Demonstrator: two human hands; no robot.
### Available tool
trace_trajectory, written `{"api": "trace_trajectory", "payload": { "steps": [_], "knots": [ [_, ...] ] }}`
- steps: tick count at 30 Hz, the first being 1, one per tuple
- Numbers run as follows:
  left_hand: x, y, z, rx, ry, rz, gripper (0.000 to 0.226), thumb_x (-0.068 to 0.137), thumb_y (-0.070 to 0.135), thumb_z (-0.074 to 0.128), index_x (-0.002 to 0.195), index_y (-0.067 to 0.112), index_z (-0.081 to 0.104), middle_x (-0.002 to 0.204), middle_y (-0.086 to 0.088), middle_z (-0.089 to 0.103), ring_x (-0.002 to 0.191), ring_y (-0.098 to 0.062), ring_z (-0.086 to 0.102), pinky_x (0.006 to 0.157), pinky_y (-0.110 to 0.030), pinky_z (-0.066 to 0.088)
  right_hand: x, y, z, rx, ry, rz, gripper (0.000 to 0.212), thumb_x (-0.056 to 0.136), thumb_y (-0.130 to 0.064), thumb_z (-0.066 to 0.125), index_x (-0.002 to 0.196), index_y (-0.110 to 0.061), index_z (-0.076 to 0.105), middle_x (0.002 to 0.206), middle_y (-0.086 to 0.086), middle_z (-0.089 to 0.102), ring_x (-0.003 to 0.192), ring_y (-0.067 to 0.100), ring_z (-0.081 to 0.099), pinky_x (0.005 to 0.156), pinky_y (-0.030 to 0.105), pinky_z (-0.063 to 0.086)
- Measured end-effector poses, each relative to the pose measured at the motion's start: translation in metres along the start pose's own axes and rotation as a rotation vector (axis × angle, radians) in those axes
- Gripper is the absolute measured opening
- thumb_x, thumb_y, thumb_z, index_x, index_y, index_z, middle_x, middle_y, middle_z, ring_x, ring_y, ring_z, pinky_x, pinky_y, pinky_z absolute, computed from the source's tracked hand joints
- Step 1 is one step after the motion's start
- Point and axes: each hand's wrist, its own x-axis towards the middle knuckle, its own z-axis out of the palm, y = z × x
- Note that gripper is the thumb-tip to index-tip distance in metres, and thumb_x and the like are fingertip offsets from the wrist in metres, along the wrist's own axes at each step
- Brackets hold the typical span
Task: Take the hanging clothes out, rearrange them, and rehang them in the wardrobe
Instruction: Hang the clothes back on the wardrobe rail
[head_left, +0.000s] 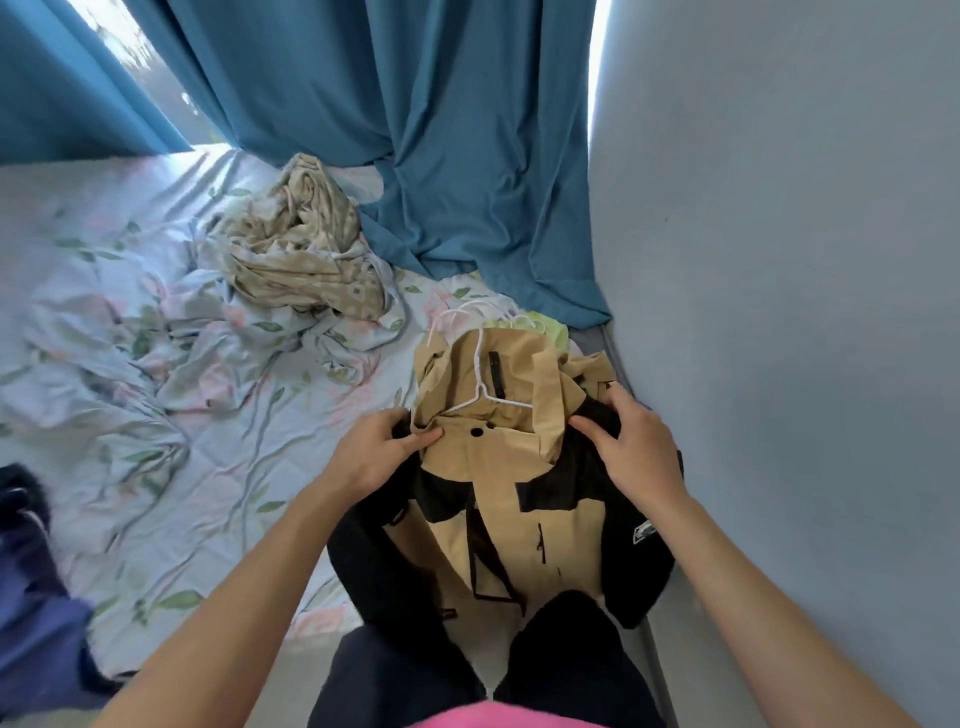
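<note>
Both hands, the left hand (382, 451) pinching and the right hand (631, 448) lying flat, are steadying the jacket (498, 499) on the bed (156, 364), apparently to seat its white hanger (480, 387).

The bed (130, 364), under a rumpled floral sheet, carries a crumpled beige blanket (296, 254) near the curtain and a tan-and-black jacket (498, 499) beside the wall.

A tan-and-black hooded jacket (498, 499) lies on the floral-sheeted bed (130, 415) beside the right-hand wall (779, 312), a white wire hanger (480, 384) on its hood; a crumpled beige patterned cloth (296, 254) lies farther back left, before teal curtains (441, 130).
</note>
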Motion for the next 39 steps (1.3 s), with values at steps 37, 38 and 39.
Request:
{"api": "trace_trajectory", "payload": {
  "steps": [37, 38, 39],
  "knots": [
    [-0.686, -0.18, -0.003, -0.389, 1.481, -0.467, 0.056, 0.067, 0.079, 0.076, 0.085, 0.026, 0.076, 0.074, 0.002, 0.074, 0.081, -0.03, 0.071, 0.077, -0.056, 0.057, -0.31, -0.493, 0.106, 0.085, -1.083, -1.359, 0.022, 0.089, -0.048, 0.065, 0.084, -0.029, 0.055, 0.078, -0.014, 0.061, 0.075, 0.005, 0.058, 0.064, 0.027, 0.04],
    [-0.702, -0.192, -0.001, -0.396, 1.489, -0.494, 0.059, 0.067, 0.08, 0.074, 0.085, 0.024, 0.075, 0.075, 0.002, 0.073, 0.082, -0.031, 0.071, 0.078, -0.056, 0.057, -0.327, -0.503, 0.114, 0.099, -1.162, -1.36, 0.022, 0.09, -0.049, 0.062, 0.084, -0.029, 0.056, 0.078, -0.015, 0.06, 0.074, 0.004, 0.056, 0.066, 0.026, 0.039],
    [-0.717, -0.202, -0.001, -0.399, 1.496, -0.524, 0.062, 0.067, 0.081, 0.073, 0.085, 0.022, 0.074, 0.075, 0.001, 0.073, 0.083, -0.031, 0.072, 0.079, -0.055, 0.057, -0.342, -0.512, 0.122, 0.121, -1.227, -1.349, 0.025, 0.092, -0.05, 0.06, 0.083, -0.027, 0.056, 0.078, -0.015, 0.058, 0.074, 0.005, 0.054, 0.068, 0.028, 0.039]
  ]
}}
